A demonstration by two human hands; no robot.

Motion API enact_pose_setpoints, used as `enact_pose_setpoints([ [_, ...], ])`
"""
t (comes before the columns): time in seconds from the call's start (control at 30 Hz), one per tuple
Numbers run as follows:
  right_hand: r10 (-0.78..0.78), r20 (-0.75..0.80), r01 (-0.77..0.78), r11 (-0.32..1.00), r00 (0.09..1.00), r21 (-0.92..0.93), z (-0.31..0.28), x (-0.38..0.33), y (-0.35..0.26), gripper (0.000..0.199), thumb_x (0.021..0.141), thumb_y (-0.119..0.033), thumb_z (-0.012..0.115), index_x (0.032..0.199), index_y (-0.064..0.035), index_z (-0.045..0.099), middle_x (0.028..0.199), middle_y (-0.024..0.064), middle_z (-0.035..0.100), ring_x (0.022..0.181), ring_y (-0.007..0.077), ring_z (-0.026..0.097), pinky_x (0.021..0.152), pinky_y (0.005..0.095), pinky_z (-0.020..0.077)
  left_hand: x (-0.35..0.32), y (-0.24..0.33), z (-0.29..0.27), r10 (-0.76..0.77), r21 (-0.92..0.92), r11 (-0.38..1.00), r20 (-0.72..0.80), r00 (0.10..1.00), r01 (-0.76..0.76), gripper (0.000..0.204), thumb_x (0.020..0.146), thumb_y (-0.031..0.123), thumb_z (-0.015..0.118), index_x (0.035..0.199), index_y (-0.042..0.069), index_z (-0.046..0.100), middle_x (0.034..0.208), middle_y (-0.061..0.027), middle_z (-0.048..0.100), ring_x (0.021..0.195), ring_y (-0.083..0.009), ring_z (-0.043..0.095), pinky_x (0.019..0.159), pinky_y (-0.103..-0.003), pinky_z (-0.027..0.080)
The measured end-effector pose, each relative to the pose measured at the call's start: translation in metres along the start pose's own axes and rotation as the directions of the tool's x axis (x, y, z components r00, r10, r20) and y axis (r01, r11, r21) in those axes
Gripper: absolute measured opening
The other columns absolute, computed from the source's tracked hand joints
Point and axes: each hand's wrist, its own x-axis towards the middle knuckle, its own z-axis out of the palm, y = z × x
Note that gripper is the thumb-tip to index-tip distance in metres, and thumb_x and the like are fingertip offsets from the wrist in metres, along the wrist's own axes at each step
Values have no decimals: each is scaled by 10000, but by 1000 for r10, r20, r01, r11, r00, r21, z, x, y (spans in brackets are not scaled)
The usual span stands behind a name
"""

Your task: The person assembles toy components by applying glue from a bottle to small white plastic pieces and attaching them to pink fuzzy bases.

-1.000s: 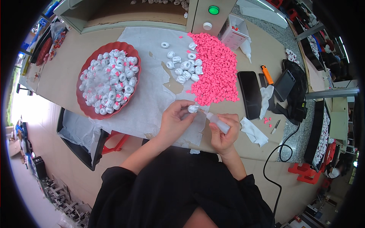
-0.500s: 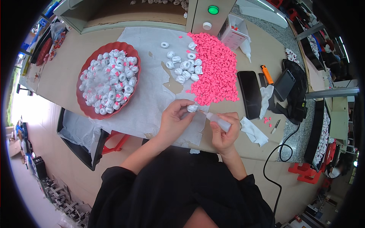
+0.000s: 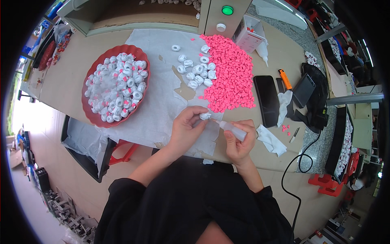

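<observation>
In the head view, the left hand (image 3: 185, 129) is in the middle of the frame and pinches a small white ring part (image 3: 205, 116) between thumb and fingertips. Just to the right, the right hand (image 3: 239, 140) is closed around a small squeeze bottle (image 3: 233, 129), and the thin tip of the bottle touches the white part. Both hands are above a sheet of white paper (image 3: 158, 105) that lies on the brown surface (image 3: 69, 81). In the upper left of the frame a red bowl (image 3: 143, 61) is full of white ring parts. In the upper middle a small group of loose white parts (image 3: 197, 69) lies beside a heap of pink pieces (image 3: 231, 77). To the right of the heap there are a black phone (image 3: 268, 99) and an orange lighter (image 3: 284, 79). A crumpled white tissue (image 3: 271, 140) lies near the right hand.
</observation>
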Motion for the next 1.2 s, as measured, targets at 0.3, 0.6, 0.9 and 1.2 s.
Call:
enact_pose_setpoints([
  [0.3,310,-135,-225,873,941,433,-6,1,3,290,720,4,612,952,-11,438,841,106,508,691,178,512,612,261,428,-1,-3,-1,1,33,999,4,1000,-1,298,752,-122,502,1029,-17,470,1021,-62,480,938,-117,506,815,-206,413],
  [0.6,644,-9,-559,672,765,486,-49,21,14,396,672,25,655,1017,-27,467,883,67,540,786,145,545,679,244,450,-17,9,9,-212,254,959,344,915,126,238,755,0,576,984,-5,510,882,-50,562,847,-118,548,760,-245,451],
  [0.9,500,112,-469,855,859,-223,-43,34,21,216,688,-26,598,896,-16,541,771,59,522,730,104,493,667,235,399,-3,10,5,-248,-98,960,141,958,262,250,762,-17,574,992,1,479,863,-39,545,773,-87,525,686,-220,448],
  [1.2,251,218,-118,866,943,-486,-31,45,34,113,652,-47,629,762,-40,608,680,78,534,651,240,525,586,315,413,-3,5,2,-200,-139,964,176,964,225,254,760,-41,562,996,-9,471,867,-40,538,786,-88,524,705,-228,455],
])
